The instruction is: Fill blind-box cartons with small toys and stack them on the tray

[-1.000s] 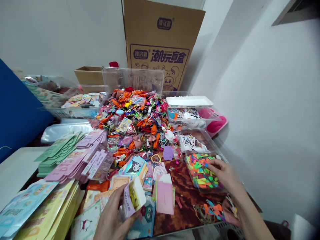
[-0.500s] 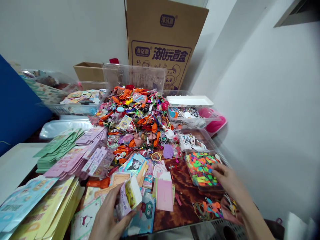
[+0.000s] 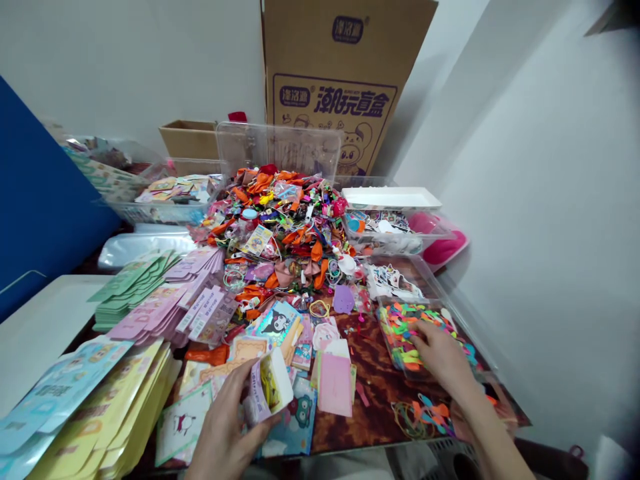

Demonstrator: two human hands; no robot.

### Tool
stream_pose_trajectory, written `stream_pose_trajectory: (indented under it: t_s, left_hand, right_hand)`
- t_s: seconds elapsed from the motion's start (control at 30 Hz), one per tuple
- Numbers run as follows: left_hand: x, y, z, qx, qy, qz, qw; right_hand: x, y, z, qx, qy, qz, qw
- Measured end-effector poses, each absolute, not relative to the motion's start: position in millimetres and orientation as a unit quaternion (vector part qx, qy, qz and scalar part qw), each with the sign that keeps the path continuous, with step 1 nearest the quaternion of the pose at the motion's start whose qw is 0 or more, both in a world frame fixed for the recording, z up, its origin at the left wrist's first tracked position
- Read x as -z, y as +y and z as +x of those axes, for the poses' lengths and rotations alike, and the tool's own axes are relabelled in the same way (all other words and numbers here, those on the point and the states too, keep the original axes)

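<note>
My left hand (image 3: 227,430) grips a small open paper box (image 3: 267,390), pink and white with a yellow inside, near the table's front edge. My right hand (image 3: 443,360) reaches into a clear plastic tray (image 3: 395,310) of bright neon foam pieces (image 3: 405,330); its fingers curl down among them and I cannot see whether they pinch one. A pink card packet (image 3: 334,385) lies between the two hands. A Kuromi sticker card (image 3: 277,322) lies just beyond the box.
A big heap of balloons and trinkets (image 3: 280,223) fills the middle. Stacks of flat packets (image 3: 150,300) and yellow-blue bags (image 3: 85,407) lie left. A tall cardboard box (image 3: 345,80) stands behind. Clear bins (image 3: 395,230) of stickers sit right; rubber bands (image 3: 415,417) lie at the front edge.
My right hand has slid a little leftward and further into the tray of neon pieces. My left hand keeps hold of the small box; the view has shifted slightly.
</note>
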State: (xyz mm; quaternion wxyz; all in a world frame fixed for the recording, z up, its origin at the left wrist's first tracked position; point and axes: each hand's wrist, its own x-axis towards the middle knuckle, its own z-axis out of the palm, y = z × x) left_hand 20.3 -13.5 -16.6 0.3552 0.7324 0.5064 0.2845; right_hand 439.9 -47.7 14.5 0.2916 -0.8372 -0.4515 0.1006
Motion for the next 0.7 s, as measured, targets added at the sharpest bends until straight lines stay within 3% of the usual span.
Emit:
stream_pose_trajectory:
  t_s: [0.37,0.7]
  left_hand:
    - [24.4,-11.5,13.7,-0.288,0.504,0.729,0.362]
    - [8.5,-14.8,20.1,-0.295,0.515,0.708,0.383]
  right_hand:
    - [-20.0,-65.9,457.4,-0.229,-0.297,-0.793,0.481]
    - [-44.0,-72.3,403.1,-0.408,-0.184,-0.647,0.617]
